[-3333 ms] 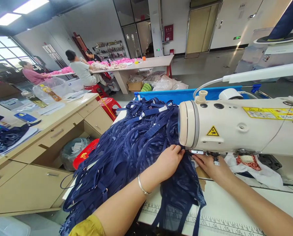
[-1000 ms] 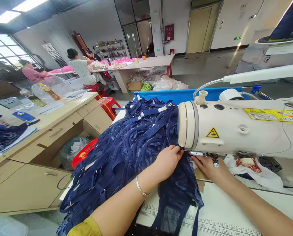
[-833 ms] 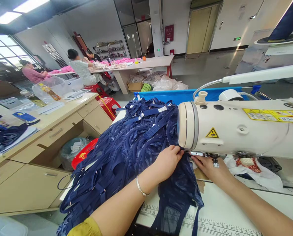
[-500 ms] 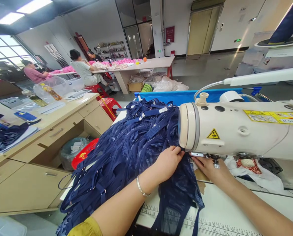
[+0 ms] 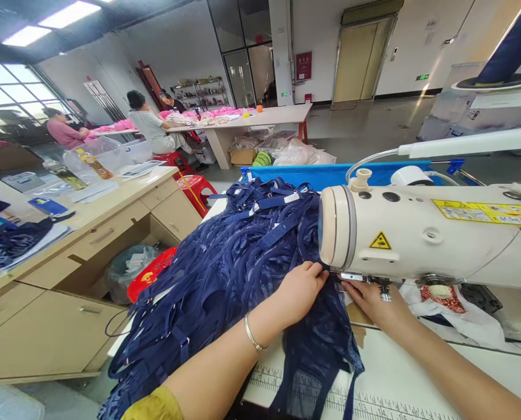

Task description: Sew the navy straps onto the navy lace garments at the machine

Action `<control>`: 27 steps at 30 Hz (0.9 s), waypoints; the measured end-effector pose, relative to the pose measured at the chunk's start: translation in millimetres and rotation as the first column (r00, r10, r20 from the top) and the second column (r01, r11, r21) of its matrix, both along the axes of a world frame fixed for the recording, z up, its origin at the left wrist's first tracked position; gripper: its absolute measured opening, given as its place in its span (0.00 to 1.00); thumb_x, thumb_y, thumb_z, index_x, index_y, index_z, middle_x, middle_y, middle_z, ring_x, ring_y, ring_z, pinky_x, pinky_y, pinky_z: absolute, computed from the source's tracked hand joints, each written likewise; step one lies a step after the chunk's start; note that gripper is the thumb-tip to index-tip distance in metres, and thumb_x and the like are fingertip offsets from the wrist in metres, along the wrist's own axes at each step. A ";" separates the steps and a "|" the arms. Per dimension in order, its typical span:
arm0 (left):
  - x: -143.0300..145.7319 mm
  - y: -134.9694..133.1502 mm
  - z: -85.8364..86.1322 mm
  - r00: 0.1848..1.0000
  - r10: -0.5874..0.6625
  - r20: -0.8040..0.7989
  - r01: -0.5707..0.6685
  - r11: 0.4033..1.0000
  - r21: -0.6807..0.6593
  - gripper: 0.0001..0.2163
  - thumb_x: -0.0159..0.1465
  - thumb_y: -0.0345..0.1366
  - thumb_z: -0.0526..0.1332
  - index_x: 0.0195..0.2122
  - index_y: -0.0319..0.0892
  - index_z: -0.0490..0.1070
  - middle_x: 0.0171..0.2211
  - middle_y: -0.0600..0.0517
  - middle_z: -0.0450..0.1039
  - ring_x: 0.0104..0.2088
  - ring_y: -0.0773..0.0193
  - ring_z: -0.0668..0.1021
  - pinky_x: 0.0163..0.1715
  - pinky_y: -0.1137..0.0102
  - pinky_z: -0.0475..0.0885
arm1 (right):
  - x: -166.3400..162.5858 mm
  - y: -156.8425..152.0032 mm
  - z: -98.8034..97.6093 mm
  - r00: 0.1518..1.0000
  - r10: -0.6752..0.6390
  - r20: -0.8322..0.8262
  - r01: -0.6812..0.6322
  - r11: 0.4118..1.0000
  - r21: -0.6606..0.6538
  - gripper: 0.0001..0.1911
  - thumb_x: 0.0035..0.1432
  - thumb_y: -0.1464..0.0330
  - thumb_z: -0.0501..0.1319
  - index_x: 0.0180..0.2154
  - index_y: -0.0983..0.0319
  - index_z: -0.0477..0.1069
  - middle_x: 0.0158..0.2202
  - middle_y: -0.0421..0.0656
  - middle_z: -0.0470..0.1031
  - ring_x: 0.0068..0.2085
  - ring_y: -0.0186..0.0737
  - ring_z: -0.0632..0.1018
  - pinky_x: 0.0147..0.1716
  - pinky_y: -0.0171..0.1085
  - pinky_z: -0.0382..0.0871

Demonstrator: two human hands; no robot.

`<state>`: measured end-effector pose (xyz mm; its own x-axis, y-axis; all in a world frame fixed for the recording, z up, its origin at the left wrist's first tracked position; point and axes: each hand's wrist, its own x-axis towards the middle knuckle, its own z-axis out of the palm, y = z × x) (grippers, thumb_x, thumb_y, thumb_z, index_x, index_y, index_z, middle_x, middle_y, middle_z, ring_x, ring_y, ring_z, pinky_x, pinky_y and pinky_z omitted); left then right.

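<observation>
left hand [image 5: 301,290] pressing navy garment [image 5: 319,335] flat | right hand [image 5: 371,300] flat beside needle | garment's long axis running toward surface's near edge

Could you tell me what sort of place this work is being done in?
Most likely a garment sewing workshop. An industrial sewing machine stands over both hands, a big heap of navy straps lies on the table, and other people sit at a long table piled with pink fabric.
</observation>
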<state>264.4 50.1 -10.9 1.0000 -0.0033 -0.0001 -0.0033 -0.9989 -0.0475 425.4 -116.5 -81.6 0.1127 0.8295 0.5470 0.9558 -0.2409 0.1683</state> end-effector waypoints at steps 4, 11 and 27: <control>0.1 -0.2 2.4 1.000 0.001 -0.013 -0.001 1.000 -0.010 0.17 0.73 0.28 0.50 0.60 0.34 0.67 0.49 0.44 0.72 0.46 0.55 0.74 0.47 0.63 0.76 | 0.7 0.6 9.3 0.998 0.033 0.056 -0.036 0.999 0.039 0.19 0.73 0.67 0.51 0.46 0.57 0.81 0.37 0.40 0.84 0.31 0.45 0.82 0.31 0.41 0.70; -0.7 -0.6 2.5 1.000 0.008 -0.020 -0.008 1.000 -0.027 0.18 0.71 0.26 0.51 0.61 0.34 0.66 0.49 0.43 0.71 0.47 0.55 0.73 0.48 0.63 0.75 | -0.7 1.1 4.4 0.999 -0.014 0.047 0.013 0.999 0.038 0.18 0.73 0.65 0.52 0.45 0.55 0.82 0.35 0.40 0.84 0.28 0.43 0.81 0.27 0.40 0.68; 6.6 -7.3 6.1 1.000 -0.020 0.021 0.017 0.993 0.114 0.09 0.68 0.25 0.57 0.47 0.35 0.73 0.44 0.42 0.73 0.46 0.55 0.75 0.47 0.64 0.75 | -11.1 3.8 17.2 0.993 -0.100 -0.064 0.088 0.982 -0.168 0.16 0.68 0.74 0.54 0.45 0.57 0.80 0.41 0.47 0.83 0.34 0.48 0.82 0.33 0.42 0.72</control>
